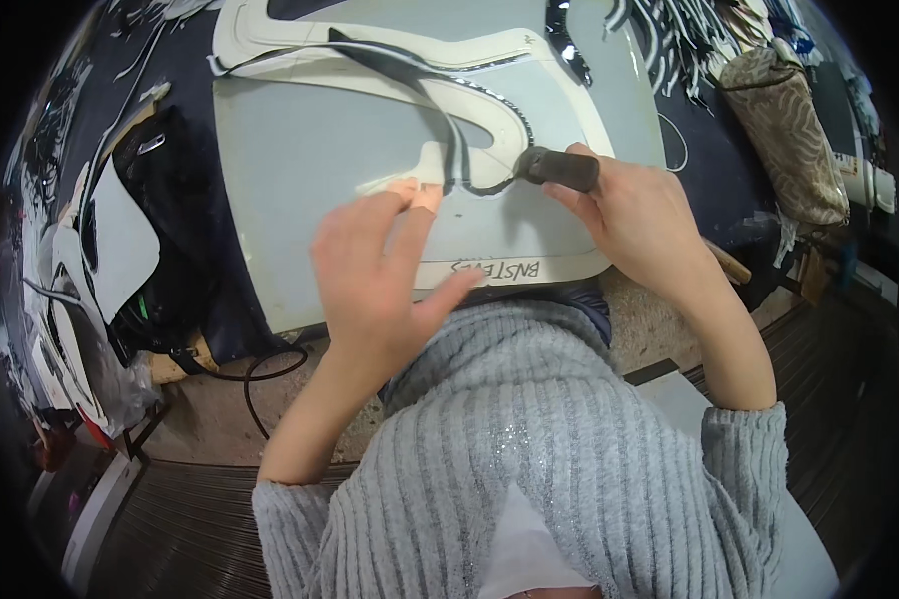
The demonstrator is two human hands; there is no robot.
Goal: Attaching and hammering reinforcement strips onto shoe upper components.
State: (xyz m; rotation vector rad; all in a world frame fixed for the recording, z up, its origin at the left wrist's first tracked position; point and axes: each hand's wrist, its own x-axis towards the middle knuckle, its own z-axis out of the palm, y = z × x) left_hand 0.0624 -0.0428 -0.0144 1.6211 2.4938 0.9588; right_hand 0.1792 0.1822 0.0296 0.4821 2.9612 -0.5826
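Note:
My right hand (634, 205) is closed around a hammer with a dark, rounded head (569, 170). The head rests at the curved edge of a cream shoe-upper piece (499, 95) with black glossy trim. My left hand (370, 260) has its thumb spread away, and its covered fingertips press near a small cream tab (433, 160) beside the curve. A dark strip with a pale edge (400, 70) arches over the piece and comes down between the hands. All this lies on a grey-white board (300, 150).
A patterned pouch (784, 135) and a bundle of black and white strips (684, 45) lie at the right. On the left are a black bag (155, 200) and cut white pieces (125, 245). A black cable (255, 379) hangs below the table edge.

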